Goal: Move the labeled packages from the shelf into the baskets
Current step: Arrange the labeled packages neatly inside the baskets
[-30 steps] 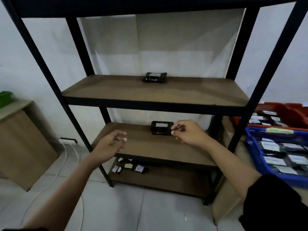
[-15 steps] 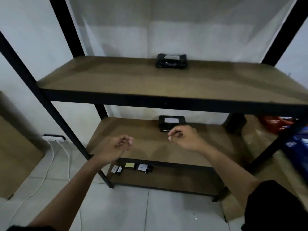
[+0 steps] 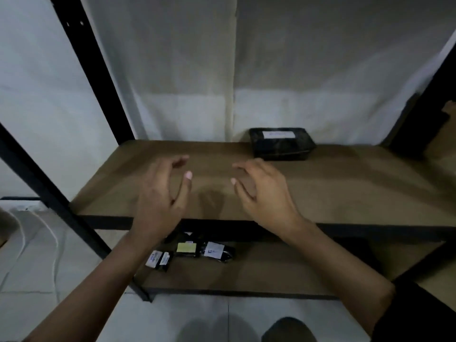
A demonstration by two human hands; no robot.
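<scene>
A black package with a white label (image 3: pixel 281 143) lies at the back of the brown shelf board (image 3: pixel 345 188), against the wall. My right hand (image 3: pixel 264 191) hovers over the board just in front and left of it, fingers spread and loosely bent, holding nothing. My left hand (image 3: pixel 162 191) hovers beside it to the left, also empty with relaxed fingers. On the lowest board, several small black labeled packages (image 3: pixel 190 253) lie in a cluster below my left wrist. No basket is in view.
Black metal uprights (image 3: pixel 91 67) frame the shelf at left and right. A white sheet (image 3: pixel 246 70) hangs behind it. White cables (image 3: pixel 53 245) run over the tiled floor at left. A dark shoe tip (image 3: pixel 288 330) shows at the bottom.
The view has dropped and closed in on the middle board; the upper shelf is out of sight. Both hands have risen over the board and their fingers have spread open.
</scene>
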